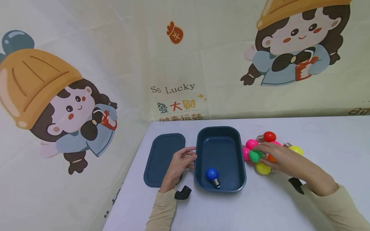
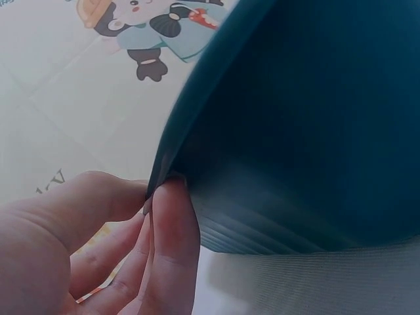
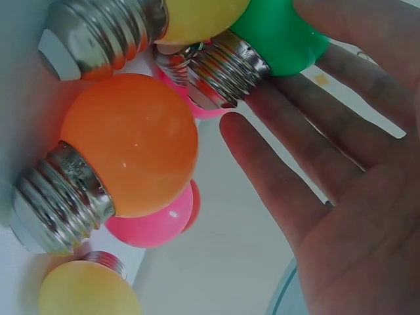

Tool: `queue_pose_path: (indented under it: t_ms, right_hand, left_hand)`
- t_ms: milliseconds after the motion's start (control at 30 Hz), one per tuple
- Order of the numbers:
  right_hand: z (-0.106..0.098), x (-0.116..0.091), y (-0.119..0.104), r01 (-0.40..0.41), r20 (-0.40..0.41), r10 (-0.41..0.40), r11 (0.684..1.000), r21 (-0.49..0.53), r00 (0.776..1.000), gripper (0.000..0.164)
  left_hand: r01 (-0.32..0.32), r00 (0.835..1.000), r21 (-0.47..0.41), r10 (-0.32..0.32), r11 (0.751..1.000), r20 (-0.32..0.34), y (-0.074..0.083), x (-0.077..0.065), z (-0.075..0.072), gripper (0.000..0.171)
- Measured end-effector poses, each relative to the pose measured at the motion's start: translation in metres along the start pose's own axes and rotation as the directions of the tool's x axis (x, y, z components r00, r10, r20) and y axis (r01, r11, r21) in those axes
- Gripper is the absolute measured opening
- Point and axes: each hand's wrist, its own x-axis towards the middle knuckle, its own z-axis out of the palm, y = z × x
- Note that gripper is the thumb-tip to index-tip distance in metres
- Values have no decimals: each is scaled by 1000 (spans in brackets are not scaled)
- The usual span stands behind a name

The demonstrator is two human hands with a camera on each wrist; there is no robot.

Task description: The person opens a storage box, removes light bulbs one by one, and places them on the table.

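Note:
My left hand [image 1: 178, 165] pinches the left rim of a dark blue rectangular container [image 1: 221, 133], thumb and finger meeting at its edge in the left wrist view. Inside the container, near its front, lies a blue light bulb [image 1: 212, 174] with a metal screw base. Over a pile of bulbs to the right, my right hand [image 1: 278, 157] has its thumb and fingers around a green bulb [image 1: 255, 156]. In the right wrist view an orange bulb [image 3: 131, 144] lies close to those fingers, which partly hide the green bulb [image 3: 282, 39].
A flat dark blue lid [image 1: 162, 154] lies left of the container. Around the green bulb are a red bulb [image 1: 269, 136], yellow bulbs [image 1: 262, 169] and pink bulbs [image 1: 251, 143]. A cloth printed with cartoon figures [image 1: 202, 64] hangs behind the white table [image 1: 219, 211].

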Motion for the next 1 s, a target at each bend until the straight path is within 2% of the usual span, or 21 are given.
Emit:
queue_pose_path:
  t_ms: [333,567,1000]
  right_hand:
    - [3,-2,3,12,-3,-12,1000,5,1000,48]
    - [7,1,5,44,42,-48,996,79,998,44]
    - [12,0,11,65,38,-68,996,55,997,44]
  left_hand:
    - [-2,1000,10,1,1000,1,1,0,1,42]
    - [2,1000,14,-2,1000,-4,1,0,1,42]
    - [5,1000,14,-4,1000,-19,-1,-4,7,42]
